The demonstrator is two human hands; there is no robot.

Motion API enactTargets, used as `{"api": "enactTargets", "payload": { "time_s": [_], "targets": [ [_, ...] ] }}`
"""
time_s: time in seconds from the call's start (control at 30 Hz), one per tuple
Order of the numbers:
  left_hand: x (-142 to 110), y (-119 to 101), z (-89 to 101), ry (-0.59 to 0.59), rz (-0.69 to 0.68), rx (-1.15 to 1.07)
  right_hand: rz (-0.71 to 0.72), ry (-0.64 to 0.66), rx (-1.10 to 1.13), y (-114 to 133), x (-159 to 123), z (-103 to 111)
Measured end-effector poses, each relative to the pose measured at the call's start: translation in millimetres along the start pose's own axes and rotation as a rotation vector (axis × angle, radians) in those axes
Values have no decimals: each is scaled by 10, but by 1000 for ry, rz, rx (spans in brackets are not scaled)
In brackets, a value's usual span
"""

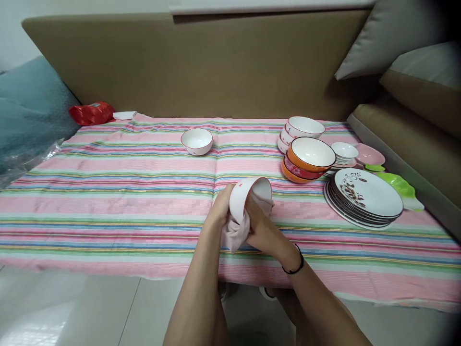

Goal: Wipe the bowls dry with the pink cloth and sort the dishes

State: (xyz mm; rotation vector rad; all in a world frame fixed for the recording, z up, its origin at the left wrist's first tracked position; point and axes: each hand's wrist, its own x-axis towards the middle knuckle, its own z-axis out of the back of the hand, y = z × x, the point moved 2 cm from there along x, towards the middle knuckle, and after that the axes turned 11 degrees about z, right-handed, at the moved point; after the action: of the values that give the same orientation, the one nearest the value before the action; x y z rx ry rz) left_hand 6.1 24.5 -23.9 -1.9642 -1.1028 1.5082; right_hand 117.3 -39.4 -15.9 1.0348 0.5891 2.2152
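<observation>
Near the front edge of the striped cloth, a white bowl [240, 197] with a thin red rim is held up and tilted on its side, its opening toward the right. My left hand [220, 207] grips it from the left, fingers partly hidden behind it. A pale pinkish cloth [237, 233] hangs below the bowl and runs into its inside. My right hand [261, 228], with a black band at the wrist, is closed on this cloth and reaches into the bowl; its fingertips are hidden. Farther back, a similar white bowl [197, 141] stands upright alone.
To the right stand stacked white bowls [306, 126], orange and red bowls [311, 154], a pile of plates [370, 192], small white dishes [345, 150], a pink dish [370, 154] and a green leaf-shaped dish [398, 185]. A red packet [91, 114] lies back left.
</observation>
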Motion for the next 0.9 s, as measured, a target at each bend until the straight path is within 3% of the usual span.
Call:
{"api": "enactTargets", "payload": {
  "time_s": [0.17,0.33,0.47,0.6,0.8,0.9],
  "targets": [
    [-32,-36,-40,-75,-192,111,-116,-31,-291,-152,-62,-30],
    [-152,-143,-64,-198,-414,101,-173,-82,-92,-96,-5,22],
    [-152,-155,-2,-290,-378,-40,-171,-116,158,-61,30,84],
    [-78,-127,39,-283,-284,-113,-180,-179,441,-32,38,110],
    [-123,-84,-98,-187,-397,220,-476,-385,609,-32,-82,41],
    [-168,-68,-167,-142,-423,270,-516,-369,590,-49,-121,28]
  ]
}}
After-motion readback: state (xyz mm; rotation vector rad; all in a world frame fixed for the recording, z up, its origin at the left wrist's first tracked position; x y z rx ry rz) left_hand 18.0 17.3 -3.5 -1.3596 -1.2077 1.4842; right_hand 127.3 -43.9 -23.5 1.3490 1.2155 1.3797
